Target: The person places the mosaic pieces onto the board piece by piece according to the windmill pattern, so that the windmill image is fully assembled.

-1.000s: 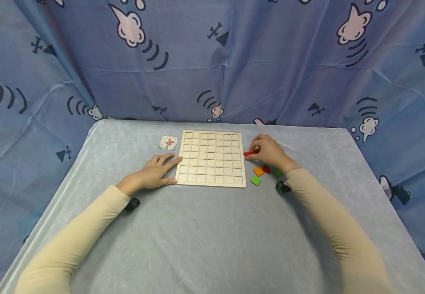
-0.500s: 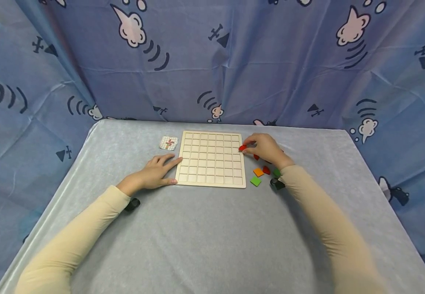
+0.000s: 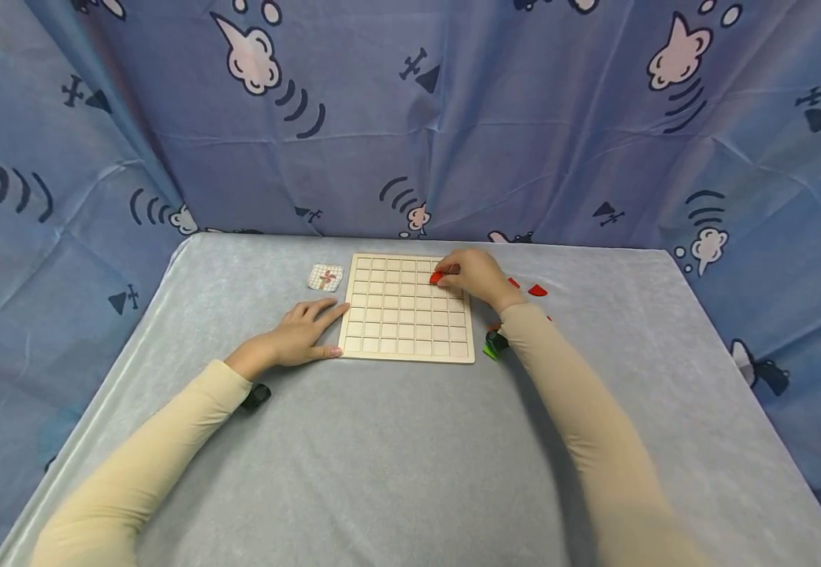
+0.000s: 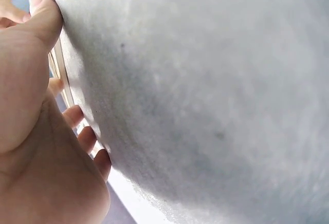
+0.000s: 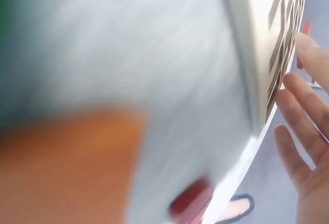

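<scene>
"So, what does the head view show that the wrist views leave out?"

"The whole setting: a patterned blue curtain [image 3: 538,118] behind a grey-covered bench [image 3: 410,449], two cream sleeves [image 3: 573,425] reaching in, and the complete board [image 3: 406,331], square, pale and wooden, ruled into a grid of cells."

"And the hands?"

"The left hand [image 3: 297,335] lies with fingers spread and relaxed, forefinger and thumb touching the board's left edge. Only the left wrist view shows its palm. The right hand [image 3: 477,274] is over the board's far right part, its fingers pinching a red piece [image 3: 436,278]."

"What else is near?"

"A small card [image 3: 325,277], printed with a grid and a coloured figure, just left of the board. To the right lie loose red pieces [image 3: 537,290] and a green piece [image 3: 490,352], partly covered by a black wrist device [image 3: 497,341]. The right wrist view shows an orange piece [image 5: 72,167] large and blurred; from the head it is almost hidden."

"And the pinched one?"

"Bright red, partly covered by the fingers. The head view gives a small patch, the right wrist view a thin strip. Whether it touches the board cannot be told."
</scene>
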Motion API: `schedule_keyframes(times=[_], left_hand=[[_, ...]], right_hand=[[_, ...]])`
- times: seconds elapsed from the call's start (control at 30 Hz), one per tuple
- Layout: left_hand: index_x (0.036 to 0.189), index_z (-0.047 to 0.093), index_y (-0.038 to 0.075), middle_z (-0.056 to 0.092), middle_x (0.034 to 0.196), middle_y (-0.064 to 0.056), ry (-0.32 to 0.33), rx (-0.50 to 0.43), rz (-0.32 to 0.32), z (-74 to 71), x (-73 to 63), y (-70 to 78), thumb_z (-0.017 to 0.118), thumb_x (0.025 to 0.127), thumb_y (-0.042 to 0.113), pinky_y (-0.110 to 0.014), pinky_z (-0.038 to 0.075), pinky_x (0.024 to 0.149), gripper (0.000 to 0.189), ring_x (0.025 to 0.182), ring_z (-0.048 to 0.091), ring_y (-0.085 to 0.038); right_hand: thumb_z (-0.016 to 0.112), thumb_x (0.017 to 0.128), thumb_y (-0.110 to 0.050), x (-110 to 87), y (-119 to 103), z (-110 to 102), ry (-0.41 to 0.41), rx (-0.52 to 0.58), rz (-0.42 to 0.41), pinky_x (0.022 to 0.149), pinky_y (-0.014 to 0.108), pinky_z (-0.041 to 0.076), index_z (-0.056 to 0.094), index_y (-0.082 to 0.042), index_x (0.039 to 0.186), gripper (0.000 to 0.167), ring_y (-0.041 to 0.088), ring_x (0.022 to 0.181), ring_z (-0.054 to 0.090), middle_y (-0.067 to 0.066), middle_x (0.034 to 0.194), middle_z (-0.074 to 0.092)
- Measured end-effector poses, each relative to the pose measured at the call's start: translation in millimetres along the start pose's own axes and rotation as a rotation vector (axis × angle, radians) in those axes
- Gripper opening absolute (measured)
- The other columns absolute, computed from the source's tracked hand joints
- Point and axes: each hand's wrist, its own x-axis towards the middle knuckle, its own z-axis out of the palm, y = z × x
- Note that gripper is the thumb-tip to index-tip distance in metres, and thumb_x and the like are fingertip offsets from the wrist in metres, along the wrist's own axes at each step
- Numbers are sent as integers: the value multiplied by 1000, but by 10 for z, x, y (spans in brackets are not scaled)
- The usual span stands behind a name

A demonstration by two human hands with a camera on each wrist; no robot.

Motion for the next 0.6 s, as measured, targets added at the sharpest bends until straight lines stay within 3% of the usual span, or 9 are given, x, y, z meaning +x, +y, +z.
schedule_keyframes(times=[0.6], left_hand=[[160,17,16,16,164,-21,4,17,-3,3,7,12,58,98,45,-67,25,113,80,145,22,-49]], right_hand=[[80,84,-29,276,-292,154,-29,66,32,88,37,49,78,-18,111,29,21,95,63,2,112,74]])
